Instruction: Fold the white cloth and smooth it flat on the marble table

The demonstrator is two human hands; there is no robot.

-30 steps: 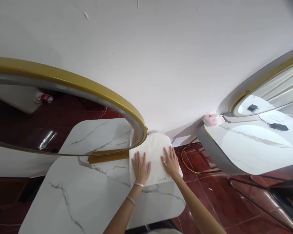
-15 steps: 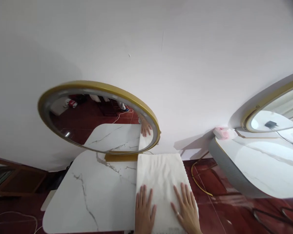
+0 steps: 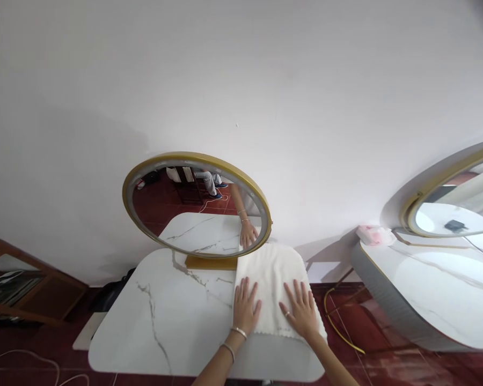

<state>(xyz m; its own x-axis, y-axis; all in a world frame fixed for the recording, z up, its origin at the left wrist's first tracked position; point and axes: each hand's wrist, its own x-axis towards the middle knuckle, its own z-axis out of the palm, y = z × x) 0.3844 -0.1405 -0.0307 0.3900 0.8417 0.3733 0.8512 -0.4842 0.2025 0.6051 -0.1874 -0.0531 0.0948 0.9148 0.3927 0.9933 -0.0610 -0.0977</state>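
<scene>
A white cloth [image 3: 268,292] with a scalloped edge lies spread over the right end of a white marble-patterned table [image 3: 193,332]. My left hand [image 3: 245,306], two bangles at its wrist, rests flat on the cloth's left side with fingers stretched. On the right side of the cloth, my right hand [image 3: 301,312] is also flat, its fingers spread and a ring on one of them. Faint creases run between the two hands. A round gold-framed mirror [image 3: 201,209] stands on the table to the left of the cloth and reflects one hand.
At the right, a second marble-topped table [image 3: 434,279] bears a pink and white packet [image 3: 375,235] and another round mirror [image 3: 459,187]. A wooden cabinet [image 3: 44,295] stands at left. Cables [image 3: 28,352] lie on the red floor, and a wall rises behind both tables.
The cloth has slid away from me toward the wall, with both hands flat on it. Its near edge and my forearms now show. The camera view has also shifted.
</scene>
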